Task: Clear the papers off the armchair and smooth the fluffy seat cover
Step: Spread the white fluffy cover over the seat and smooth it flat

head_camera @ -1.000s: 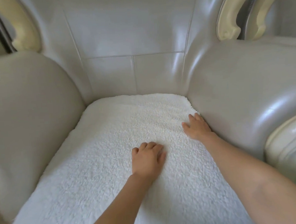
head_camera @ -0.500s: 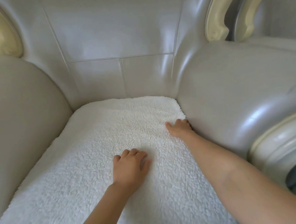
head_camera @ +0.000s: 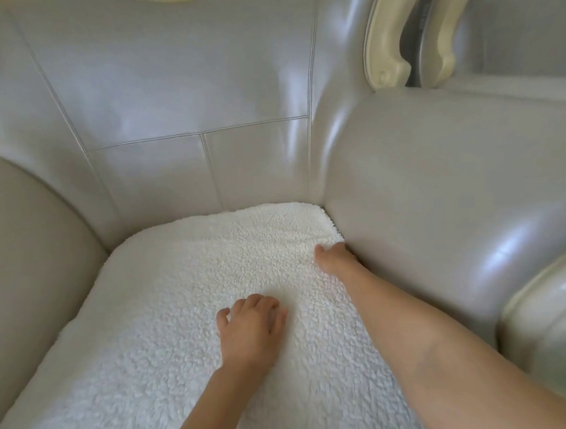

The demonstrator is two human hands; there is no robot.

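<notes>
Seat cover (head_camera: 169, 318), white, fluffy, unlabelled, left hand (head_camera: 250, 327) and right hand (head_camera: 334, 257) pressing

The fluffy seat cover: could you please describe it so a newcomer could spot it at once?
Start at the glossy grey leather armchair. Between its padded armrests lies the fluffy seat cover, with both hands pressed on it. It alone is white and nubbly; everything around it is smooth.
</notes>
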